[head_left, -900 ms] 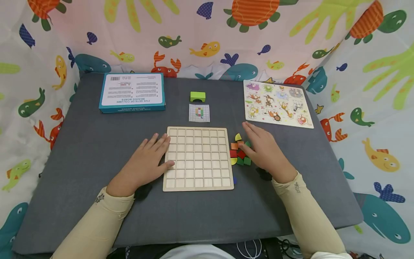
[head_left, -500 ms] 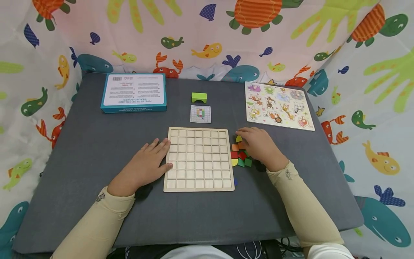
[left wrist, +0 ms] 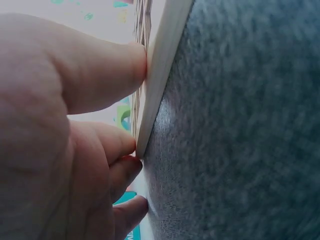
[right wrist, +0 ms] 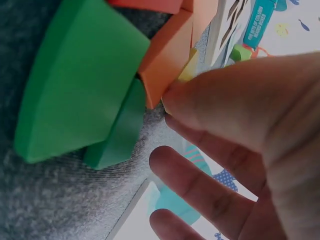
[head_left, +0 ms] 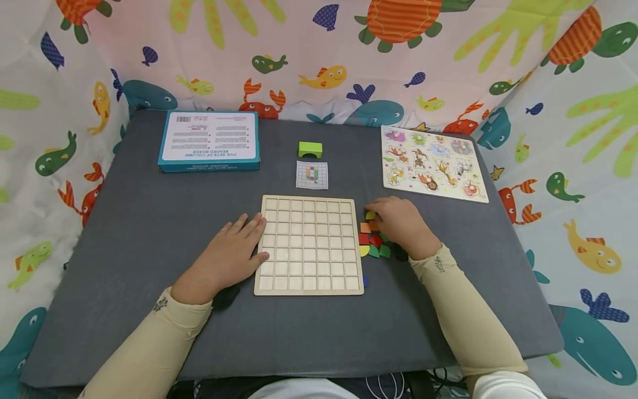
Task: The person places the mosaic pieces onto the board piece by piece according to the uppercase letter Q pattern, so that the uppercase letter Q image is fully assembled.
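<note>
A wooden grid board (head_left: 309, 244) lies on the table. At its left edge rests my left hand (head_left: 234, 252), fingers fairly straight, with the thumb at the rim, as the left wrist view also shows. Right of the board is a small pile of coloured blocks: orange (head_left: 365, 228), red (head_left: 364, 239) and green (head_left: 385, 251) among them. My right hand (head_left: 399, 221) reaches over the pile's far end. Its thumb and index finger pinch a yellow quarter-round block (right wrist: 189, 69), mostly covered by the thumb in the right wrist view. The other fingers are held apart from it.
Behind the board lie a small pattern card (head_left: 312, 175) and a green arch block (head_left: 310, 149). A blue-edged box (head_left: 209, 141) sits back left, an animal puzzle board (head_left: 433, 164) back right. A blue piece (head_left: 366, 281) shows by the board's lower right edge.
My right hand has moved left and down onto the pile, and its fingers have closed in on the yellow block. The left hand stays at the board's edge.
</note>
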{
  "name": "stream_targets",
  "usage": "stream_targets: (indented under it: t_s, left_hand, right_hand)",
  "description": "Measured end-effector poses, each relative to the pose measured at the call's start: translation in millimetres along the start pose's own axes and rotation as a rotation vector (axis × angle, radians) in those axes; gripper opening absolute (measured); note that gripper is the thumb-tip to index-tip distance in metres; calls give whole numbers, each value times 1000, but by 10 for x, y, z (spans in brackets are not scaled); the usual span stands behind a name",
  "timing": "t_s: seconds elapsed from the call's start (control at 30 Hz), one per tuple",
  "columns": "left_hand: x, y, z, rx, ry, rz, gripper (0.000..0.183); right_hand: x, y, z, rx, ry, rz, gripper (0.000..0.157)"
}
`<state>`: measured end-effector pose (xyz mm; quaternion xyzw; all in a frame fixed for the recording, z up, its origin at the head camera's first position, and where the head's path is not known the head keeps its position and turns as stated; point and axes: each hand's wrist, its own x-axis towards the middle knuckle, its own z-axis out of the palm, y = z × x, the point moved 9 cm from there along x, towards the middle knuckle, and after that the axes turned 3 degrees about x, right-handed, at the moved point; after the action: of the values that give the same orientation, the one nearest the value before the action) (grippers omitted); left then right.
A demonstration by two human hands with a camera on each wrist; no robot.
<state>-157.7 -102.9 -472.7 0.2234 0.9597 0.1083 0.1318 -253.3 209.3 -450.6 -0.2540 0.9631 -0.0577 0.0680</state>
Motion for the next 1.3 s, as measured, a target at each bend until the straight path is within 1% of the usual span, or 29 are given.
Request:
stream_targets:
  t_s: [0.23,0.5,0.6,0.7,0.77,0.87,1.0,1.13,1.3]
  left_hand:
    - [3,2,-1,13,15,1,77]
    - [-8,-8,4,16,-1,-18,78]
    - [-12,-3,-1,18,4,-14,77]
    - [-12,13,-9,20,9,-4,77]
    - [-8,21,-11,22,9,-1,77]
    - [-11,15,-11,27,7,-7,77]
    - [-16,12,-14,24,9,-8,77]
    - [-11,13,-12,21,11,-9,77]
    - [9,3,9,29,5,-18,79]
  right_hand:
    - [20,-14,-27,-11,-6,25,33]
    - [64,-27,-63,2,6,33,24]
    - [61,-24,-101,8,33,50,23]
    - [47,-81,-188,15,96,44,22]
    - [47,-183,-274,18,152,10,20]
    - [76,-441,-412,11,217,-75,15]
    - [145,-801,-497,-4,253,-168,11]
    - [266,-1067,-417,1,240,-229,9]
    - [426,-1307,-218,35,163,-262,12]
